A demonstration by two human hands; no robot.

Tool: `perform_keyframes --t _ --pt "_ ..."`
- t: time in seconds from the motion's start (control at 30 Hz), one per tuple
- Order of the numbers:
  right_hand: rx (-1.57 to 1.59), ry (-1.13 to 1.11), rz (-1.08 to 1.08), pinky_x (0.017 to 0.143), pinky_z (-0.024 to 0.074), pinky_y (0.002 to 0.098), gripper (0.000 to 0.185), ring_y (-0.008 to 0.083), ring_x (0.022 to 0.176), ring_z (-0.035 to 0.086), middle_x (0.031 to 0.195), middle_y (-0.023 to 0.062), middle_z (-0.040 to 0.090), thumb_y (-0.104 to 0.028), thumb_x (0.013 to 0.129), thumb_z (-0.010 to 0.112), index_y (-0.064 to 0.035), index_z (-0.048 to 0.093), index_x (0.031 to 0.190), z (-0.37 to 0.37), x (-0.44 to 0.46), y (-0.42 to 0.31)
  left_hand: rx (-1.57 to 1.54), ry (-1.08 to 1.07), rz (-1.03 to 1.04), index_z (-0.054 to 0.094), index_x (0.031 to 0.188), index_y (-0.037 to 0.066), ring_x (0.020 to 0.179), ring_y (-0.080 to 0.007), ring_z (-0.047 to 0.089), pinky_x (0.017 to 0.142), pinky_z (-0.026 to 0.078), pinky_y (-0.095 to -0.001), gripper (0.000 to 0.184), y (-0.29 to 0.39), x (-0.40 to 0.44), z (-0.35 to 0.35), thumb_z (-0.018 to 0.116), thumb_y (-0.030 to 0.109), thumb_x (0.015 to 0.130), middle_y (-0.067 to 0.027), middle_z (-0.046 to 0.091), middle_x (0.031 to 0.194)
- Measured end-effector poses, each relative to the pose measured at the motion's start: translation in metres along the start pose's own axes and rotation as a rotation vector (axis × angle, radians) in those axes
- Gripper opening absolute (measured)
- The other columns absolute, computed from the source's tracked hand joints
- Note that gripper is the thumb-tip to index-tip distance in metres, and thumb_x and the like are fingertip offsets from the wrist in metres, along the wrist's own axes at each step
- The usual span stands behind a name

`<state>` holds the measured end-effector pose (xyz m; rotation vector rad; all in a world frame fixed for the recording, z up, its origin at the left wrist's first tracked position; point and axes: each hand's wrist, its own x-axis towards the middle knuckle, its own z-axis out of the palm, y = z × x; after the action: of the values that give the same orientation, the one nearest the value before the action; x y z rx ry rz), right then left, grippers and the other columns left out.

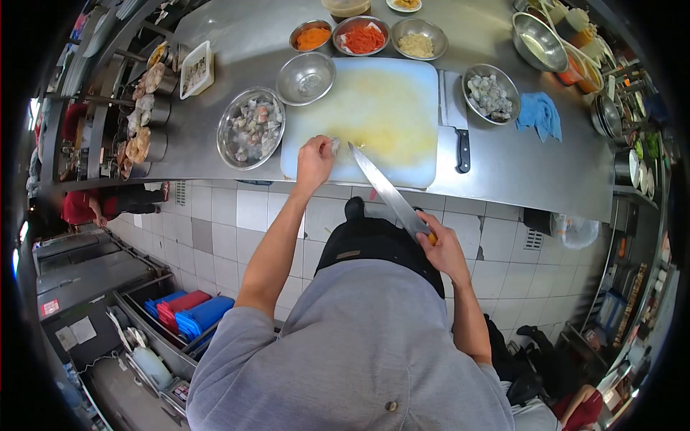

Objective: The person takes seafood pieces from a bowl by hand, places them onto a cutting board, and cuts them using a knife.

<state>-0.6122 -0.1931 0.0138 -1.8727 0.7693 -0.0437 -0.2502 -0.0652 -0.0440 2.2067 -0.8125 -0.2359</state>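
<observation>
My left hand (315, 164) is closed, pinching a small greyish shrimp (335, 146) over the lower left of the white cutting board (402, 93). My right hand (441, 248) grips a long kitchen knife (384, 188) by its yellow handle, in front of the table edge. The blade slants up and left, its tip over the board close to the shrimp. A metal bowl of shrimp (251, 129) stands left of the board, and another bowl of grey shrimp (491, 97) stands to the right. Yellowish wet stains mark the board.
An empty metal bowl (306, 77) overlaps the board's upper left corner. Behind stand bowls of orange food (312, 36), red strips (361, 36) and chopped pale food (417, 44). A cleaver (458, 136) lies right of the board, near a blue cloth (539, 115). Other people are at both sides.
</observation>
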Motion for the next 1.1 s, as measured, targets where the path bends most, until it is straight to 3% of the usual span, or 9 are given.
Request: perform_keyframes --t 0.2,0.3,0.4,0.5,0.6,0.8,0.9,1.0,1.1 --pt "-0.017 0.026 -0.054 0.084 0.0555 0.0484 0.052 0.0483 0.09 0.07 0.101 0.0273 0.073 -0.01 0.097 0.073 -0.0174 0.062 0.148 0.003 0.016 -0.012 -0.025 -0.077 -0.052 0.07 0.108 -0.001 0.075 -0.0353 0.072 0.074 0.057 -0.0418 0.011 0.006 -0.002 -0.013 0.064 0.004 0.101 -0.0204 0.073 0.084" --pt "-0.023 -0.003 -0.073 0.085 0.0556 0.0496 0.054 0.0477 0.092 0.07 0.103 0.0265 0.074 -0.011 0.097 0.073 -0.0188 0.062 0.149 0.003 0.023 -0.023 -0.142 -0.112 -0.029 0.07 0.108 -0.001 0.072 -0.0279 0.072 0.073 0.057 -0.0398 0.011 0.0 -0.002 -0.011 0.063 0.007 0.104 -0.017 0.073 0.08" --pt "-0.099 -0.025 -0.05 0.084 0.0554 0.0504 0.054 0.0469 0.093 0.07 0.104 0.0256 0.074 -0.011 0.097 0.072 -0.0185 0.061 0.149 0.01 0.03 -0.017 -0.242 -0.151 -0.088 0.07 0.108 -0.001 0.078 -0.0201 0.073 0.076 0.058 -0.0372 0.013 -0.01 -0.003 -0.009 0.061 0.009 0.107 -0.0113 0.076 0.088" --pt "-0.114 -0.025 -0.05 0.083 0.0552 0.0509 0.053 0.0463 0.092 0.07 0.101 0.0249 0.074 -0.011 0.097 0.072 -0.0184 0.062 0.149 0.009 0.031 -0.022 -0.514 -0.165 -0.141 0.07 0.109 0.001 0.092 -0.017 0.073 0.083 0.058 -0.0359 0.015 -0.027 -0.002 -0.005 0.06 0.013 0.111 -0.0065 0.079 0.102" --pt "-0.109 -0.006 -0.076 0.083 0.0552 0.0508 0.053 0.0459 0.091 0.07 0.1 0.0247 0.074 -0.011 0.097 0.072 -0.0183 0.062 0.149 0.01 0.029 -0.02 -0.541 -0.199 -0.289 0.068 0.111 0.005 0.103 -0.0147 0.07 0.088 0.055 -0.034 0.015 -0.018 -0.005 -0.017 0.059 0.017 0.113 -0.0052 0.077 0.111" --pt "-0.105 -0.016 -0.056 0.083 0.0557 0.0504 0.053 0.0454 0.092 0.071 0.103 0.0247 0.075 -0.01 0.097 0.072 -0.0176 0.062 0.148 0.009 0.03 -0.023 -0.961 -0.242 -0.399 0.067 0.108 0.011 0.098 -0.0094 0.065 0.085 0.049 -0.0291 0.013 -0.023 -0.009 -0.029 0.06 0.02 0.113 -0.004 0.077 0.11" --pt "-0.083 -0.007 -0.058 0.084 0.0562 0.0504 0.052 0.0451 0.093 0.072 0.106 0.0243 0.075 -0.01 0.097 0.071 -0.0175 0.062 0.148 0.01 0.029 -0.022 -0.943 -0.258 -0.362 0.067 0.109 0.011 0.094 -0.0094 0.064 0.082 0.05 -0.0298 0.013 -0.02 -0.007 -0.039 0.061 0.021 0.112 -0.0029 0.077 0.106" --pt "-0.079 0.033 -0.105 0.084 0.0566 0.0495 0.052 0.045 0.093 0.073 0.108 0.0243 0.076 -0.01 0.097 0.071 -0.017 0.063 0.148 0.01 0.023 -0.02 -0.572 -0.116 -0.278 0.07 0.106 0.008 0.092 -0.0114 0.065 0.08 0.051 -0.0317 0.018 -0.007 0.009 -0.049 0.063 0.024 0.111 -0.0022 0.075 0.101" --pt "-0.047 0.043 -0.107 0.083 0.0566 0.0488 0.052 0.045 0.091 0.073 0.105 0.0244 0.076 -0.009 0.097 0.071 -0.0161 0.062 0.148 0.007 0.018 -0.016 -0.283 0.085 -0.036 0.073 0.104 0.004 0.09 -0.0187 0.068 0.08 0.053 -0.0344 0.022 -0.008 0.063 -0.055 0.068 0.026 0.106 -0.005 0.076 0.098"
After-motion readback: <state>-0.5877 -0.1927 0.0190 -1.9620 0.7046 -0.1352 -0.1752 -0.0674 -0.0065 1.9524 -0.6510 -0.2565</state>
